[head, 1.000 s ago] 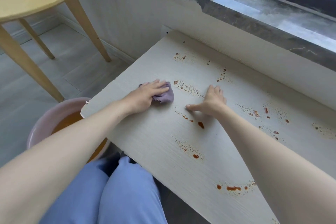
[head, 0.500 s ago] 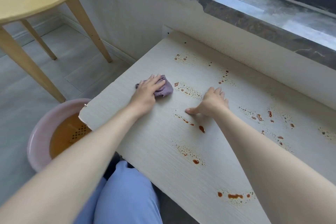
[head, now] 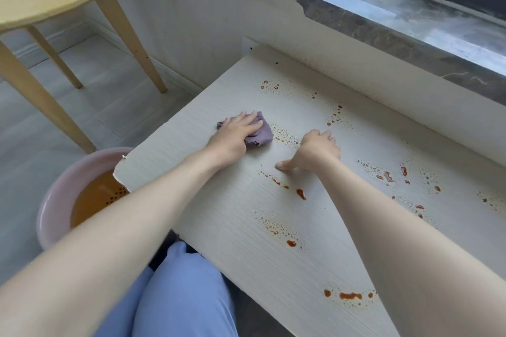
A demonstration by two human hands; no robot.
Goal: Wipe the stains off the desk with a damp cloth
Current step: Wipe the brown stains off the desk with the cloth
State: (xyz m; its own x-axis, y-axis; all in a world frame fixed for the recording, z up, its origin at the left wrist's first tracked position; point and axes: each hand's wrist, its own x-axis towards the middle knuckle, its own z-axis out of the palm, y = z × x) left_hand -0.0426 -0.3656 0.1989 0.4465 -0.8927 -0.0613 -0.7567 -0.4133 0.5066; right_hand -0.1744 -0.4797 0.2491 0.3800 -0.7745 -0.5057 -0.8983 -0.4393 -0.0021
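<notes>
A: Head view: which step?
B: Wiping. Left hand (head: 232,135) presses cloth (head: 261,134) flat near the desk's (head: 235,230) left edge; right hand (head: 319,150) braces, loosely bent, empty. Next, probably: sweep right over stains (head: 284,137).

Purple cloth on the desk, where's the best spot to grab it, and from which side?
Pinch the raised, bunched folds on the right half of the crumpled purple cloth, coming down from above. It lies flat on the pale wood-grain desk, and the left hand covers its left half.
</notes>
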